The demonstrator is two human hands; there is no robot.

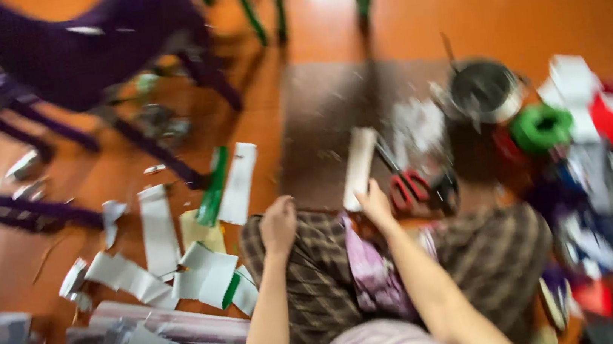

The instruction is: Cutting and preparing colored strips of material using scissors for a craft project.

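The view is blurred by motion. My right hand (375, 204) grips the near end of a long white paper strip (360, 165) that lies on a dark brown mat (323, 117). My left hand (279, 224) is closed in a loose fist above my knee in checked trousers (311, 285), and I cannot see anything in it. Red-handled scissors (406, 184) lie just right of my right hand.
White and green paper scraps (179, 261) litter the orange floor at left. Purple chairs (82, 59) stand at the back left. A metal pot (484, 92), a green tape roll (541, 128) and a colourful heap of supplies (611, 185) fill the right side.
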